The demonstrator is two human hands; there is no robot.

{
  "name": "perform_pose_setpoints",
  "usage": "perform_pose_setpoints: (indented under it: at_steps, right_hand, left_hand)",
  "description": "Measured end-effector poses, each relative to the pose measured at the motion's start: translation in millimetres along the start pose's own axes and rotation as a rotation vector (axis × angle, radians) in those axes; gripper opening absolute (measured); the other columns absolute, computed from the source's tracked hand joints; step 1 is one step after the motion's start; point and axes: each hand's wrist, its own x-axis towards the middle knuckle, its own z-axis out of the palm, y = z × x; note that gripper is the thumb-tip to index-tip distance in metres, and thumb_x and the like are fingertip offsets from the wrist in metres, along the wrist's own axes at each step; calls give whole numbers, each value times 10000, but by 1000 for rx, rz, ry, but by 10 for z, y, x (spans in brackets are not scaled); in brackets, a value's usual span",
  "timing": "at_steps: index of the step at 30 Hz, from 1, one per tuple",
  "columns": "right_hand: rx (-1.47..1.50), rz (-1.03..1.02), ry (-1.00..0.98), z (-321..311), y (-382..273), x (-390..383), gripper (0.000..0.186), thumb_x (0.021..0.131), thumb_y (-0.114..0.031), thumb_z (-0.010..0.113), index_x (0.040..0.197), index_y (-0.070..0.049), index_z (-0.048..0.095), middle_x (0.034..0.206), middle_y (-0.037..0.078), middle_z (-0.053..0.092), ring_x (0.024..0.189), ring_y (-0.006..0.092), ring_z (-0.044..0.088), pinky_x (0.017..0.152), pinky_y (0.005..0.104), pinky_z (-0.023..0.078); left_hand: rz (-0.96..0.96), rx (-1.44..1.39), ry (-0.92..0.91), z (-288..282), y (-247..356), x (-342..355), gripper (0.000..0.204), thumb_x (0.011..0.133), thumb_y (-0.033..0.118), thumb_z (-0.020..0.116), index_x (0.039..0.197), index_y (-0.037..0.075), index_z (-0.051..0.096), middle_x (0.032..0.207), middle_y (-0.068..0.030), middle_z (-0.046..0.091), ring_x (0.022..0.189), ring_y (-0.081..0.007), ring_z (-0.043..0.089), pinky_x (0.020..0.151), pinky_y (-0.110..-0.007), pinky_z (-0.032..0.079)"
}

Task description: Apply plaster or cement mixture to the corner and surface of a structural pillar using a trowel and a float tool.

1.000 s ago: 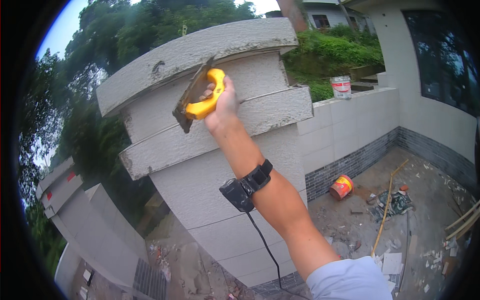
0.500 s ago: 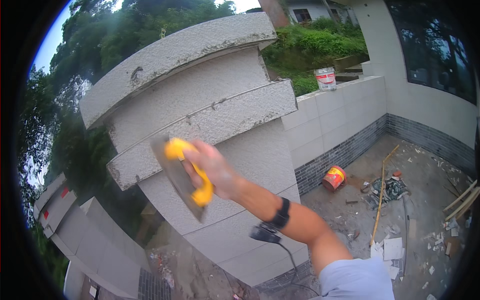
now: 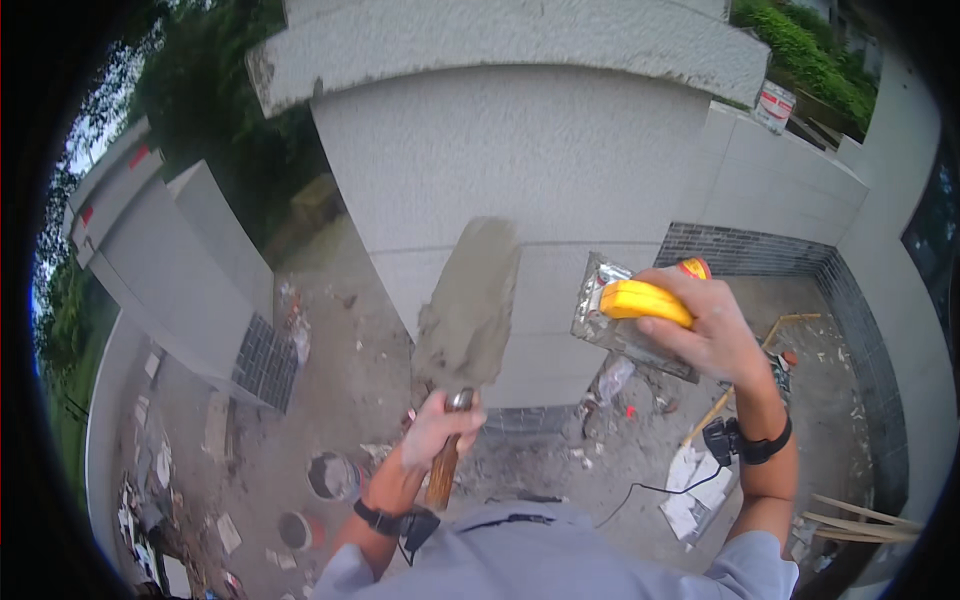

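Observation:
My left hand (image 3: pixel 432 432) is closed around the wooden handle of a brick trowel (image 3: pixel 441 480). Grey wet mortar (image 3: pixel 470 310) lies thickly over its long blade, which points away from me toward the pillar (image 3: pixel 520 160). To the right, my right hand (image 3: pixel 708 325) grips the yellow handle of a plastering trowel (image 3: pixel 645 300). That tool's flat metal plate is smeared with mortar and sits apart from the brick trowel. Behind both tools rises the pale textured pillar, with a projecting ledge (image 3: pixel 520 40) along its upper part.
Two buckets (image 3: pixel 333 476) stand on the littered ground at lower left. A second pillar (image 3: pixel 170 260) is at the left. A low wall (image 3: pixel 780 180) carries a white and red bucket (image 3: pixel 773 107) at the right. Wooden strips (image 3: pixel 860 525) and white boards (image 3: pixel 695 490) lie at lower right.
The view has tilted down. My right hand has brought the plastering trowel from beside the pillar's ledge down to the right. My left hand, with the mortar-loaded brick trowel, has come into view.

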Motion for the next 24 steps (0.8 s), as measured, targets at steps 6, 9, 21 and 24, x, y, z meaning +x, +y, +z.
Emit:
perform_pose_setpoints:
  at_steps: [6, 9, 21, 24]
  right_hand:
    - [-148, 5, -49, 0, -285, 34, 349, 864, -290, 679, 1127, -69, 618, 835, 123, 666, 709, 291, 661, 632, 354, 493]
    - [-217, -30, -42, 34, -291, 69, 345, 860, -296, 675, 1121, -82, 603, 781, 115, 649, 670, 309, 640, 593, 386, 480]
    - [-445, 0, -222, -220, -105, -8, 324, 856, -323, 672, 1022, -52, 610, 662, 151, 605, 656, 343, 635, 578, 421, 476]
    - [-193, 136, 136, -685, 25, -107, 394, 870, -383, 665, 976, -4, 659, 699, 190, 600, 652, 353, 619, 617, 387, 479]
  left_hand:
    - [48, -94, -152, 218, 38, 235, 158, 866, 73, 661, 860, 42, 506, 584, -13, 489, 413, -95, 450, 382, -251, 351]
    - [35, -98, -200, 291, 37, 263, 159, 865, 71, 662, 862, 43, 505, 588, -15, 489, 419, -99, 457, 391, -252, 366]
    - [83, -3, -86, 411, 90, 199, 145, 846, 55, 667, 914, 20, 544, 570, -33, 517, 434, -122, 496, 412, -268, 396]
    - [103, 50, -9, 300, 27, 133, 165, 808, 48, 697, 907, 32, 567, 616, -18, 541, 470, -116, 515, 441, -259, 414]
